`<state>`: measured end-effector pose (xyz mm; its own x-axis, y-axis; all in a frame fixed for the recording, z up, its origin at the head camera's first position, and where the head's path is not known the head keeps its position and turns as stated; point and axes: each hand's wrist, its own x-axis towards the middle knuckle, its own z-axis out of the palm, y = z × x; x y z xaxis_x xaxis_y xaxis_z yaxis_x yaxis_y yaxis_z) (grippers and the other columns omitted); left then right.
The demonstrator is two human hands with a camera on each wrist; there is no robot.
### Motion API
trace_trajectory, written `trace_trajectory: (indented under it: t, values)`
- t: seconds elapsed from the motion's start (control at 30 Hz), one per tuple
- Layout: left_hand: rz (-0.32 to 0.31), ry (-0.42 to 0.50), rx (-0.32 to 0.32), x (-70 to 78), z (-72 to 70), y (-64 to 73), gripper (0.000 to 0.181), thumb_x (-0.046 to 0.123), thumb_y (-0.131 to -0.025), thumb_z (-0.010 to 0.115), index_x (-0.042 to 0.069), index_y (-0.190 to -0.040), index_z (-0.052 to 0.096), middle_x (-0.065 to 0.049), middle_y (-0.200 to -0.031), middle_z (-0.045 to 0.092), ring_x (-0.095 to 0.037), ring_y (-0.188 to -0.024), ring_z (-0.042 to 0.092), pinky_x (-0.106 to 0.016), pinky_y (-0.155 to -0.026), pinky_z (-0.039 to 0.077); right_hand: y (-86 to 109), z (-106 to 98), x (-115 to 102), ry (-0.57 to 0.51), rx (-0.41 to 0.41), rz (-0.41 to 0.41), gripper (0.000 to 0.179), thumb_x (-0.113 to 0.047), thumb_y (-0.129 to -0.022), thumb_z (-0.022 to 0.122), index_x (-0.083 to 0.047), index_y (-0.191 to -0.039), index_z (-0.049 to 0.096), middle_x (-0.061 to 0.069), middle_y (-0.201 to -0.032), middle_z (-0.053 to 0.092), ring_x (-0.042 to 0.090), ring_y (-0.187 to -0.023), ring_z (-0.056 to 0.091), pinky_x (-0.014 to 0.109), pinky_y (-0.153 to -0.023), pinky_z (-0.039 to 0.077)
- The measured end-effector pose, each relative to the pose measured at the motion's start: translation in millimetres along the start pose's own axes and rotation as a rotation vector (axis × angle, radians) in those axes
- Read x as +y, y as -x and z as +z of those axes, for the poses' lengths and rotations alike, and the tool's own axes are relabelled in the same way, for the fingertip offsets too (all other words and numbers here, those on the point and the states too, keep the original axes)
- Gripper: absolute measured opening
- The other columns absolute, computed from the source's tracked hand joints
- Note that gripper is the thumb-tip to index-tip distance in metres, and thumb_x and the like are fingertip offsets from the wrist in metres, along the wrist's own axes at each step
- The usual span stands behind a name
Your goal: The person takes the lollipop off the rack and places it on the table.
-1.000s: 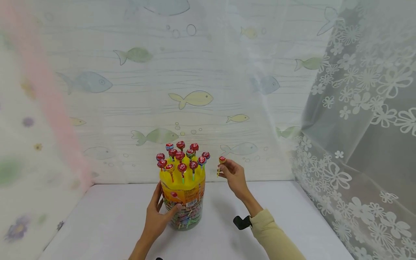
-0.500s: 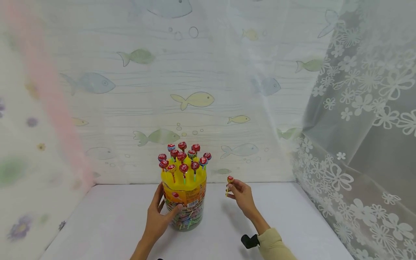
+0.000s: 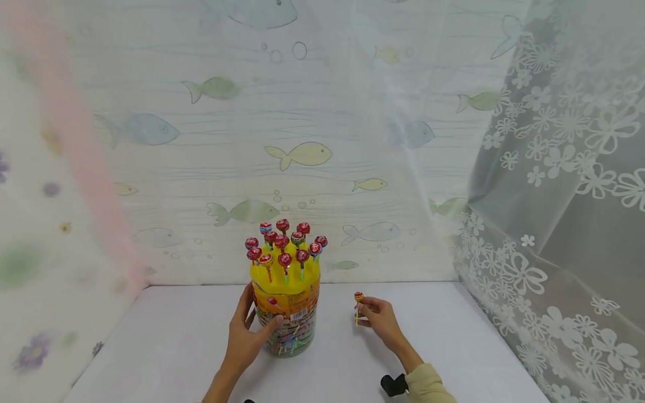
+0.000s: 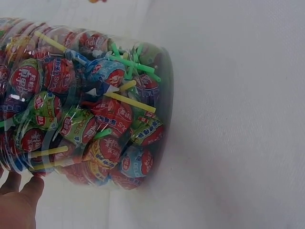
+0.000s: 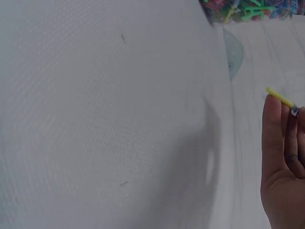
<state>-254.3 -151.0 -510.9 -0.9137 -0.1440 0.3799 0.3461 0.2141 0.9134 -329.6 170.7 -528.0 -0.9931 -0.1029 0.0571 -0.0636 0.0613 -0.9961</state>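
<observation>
A clear plastic jar (image 3: 297, 336) full of wrapped lollipops stands upright on the table, with a yellow lid (image 3: 274, 284). Several lollipops with red wrappers (image 3: 284, 260) stick up out of that lid. My left hand (image 3: 244, 338) grips the jar's left side, thumb across the front. To the jar's right, my right hand (image 3: 384, 322) pinches one lollipop (image 3: 358, 296) by its yellow stick, candy end up. In the right wrist view the yellow stick (image 5: 280, 97) shows at the fingertips. Through the jar wall (image 4: 164, 95) in the left wrist view, multicoloured wrappers and sticks are visible.
The table (image 3: 166, 336) has a white cover. Behind it hangs a fish-print curtain (image 3: 322, 112); a sheer flowered curtain (image 3: 544, 252) hangs at the right. A black wrist device (image 3: 394, 385) sits by the right sleeve (image 3: 428, 385).
The right hand has moved down and slightly right with the lollipop, from beside the lid to low over the table. The left hand keeps its grip on the jar.
</observation>
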Motion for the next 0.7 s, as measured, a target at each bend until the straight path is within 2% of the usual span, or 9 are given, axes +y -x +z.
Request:
trace_trajectory:
  t: [0.23,0.5,0.7]
  values:
    - [0.009,0.008,0.002,-2.3,0.2,-1.0,0.093,0.019,-0.090,0.079,0.018,-0.163,0.021,-0.011,-0.168,0.025,-0.038,-0.154,0.023,-0.064,-0.119,0.026,-1.1,-4.0,9.8,0.079,-0.073,0.054,0.036,-0.002,-0.100,0.058,0.024,-0.125,0.054,0.032,-0.105,0.068,0.015,-0.081,0.068,0.029,-0.071,0.064]
    - [-0.004,0.012,0.003,-3.8,-0.7,0.0,0.093,0.019,-0.091,0.079,0.019,-0.163,0.021,-0.010,-0.167,0.026,-0.036,-0.154,0.024,-0.064,-0.120,0.025,-2.3,-3.5,12.9,0.212,-0.077,0.080,0.029,-0.001,-0.097,0.061,0.021,-0.116,0.060,0.022,-0.096,0.072,0.017,-0.076,0.071,0.031,-0.066,0.064]
    - [0.005,0.011,0.005,-4.2,-0.9,-0.4,0.093,0.018,-0.091,0.079,0.019,-0.163,0.021,-0.010,-0.167,0.027,-0.037,-0.154,0.025,-0.064,-0.119,0.026,-5.9,-0.1,11.8,0.282,-0.033,0.106,0.023,0.002,-0.094,0.063,0.019,-0.110,0.062,0.020,-0.092,0.072,0.015,-0.071,0.068,0.030,-0.061,0.063]
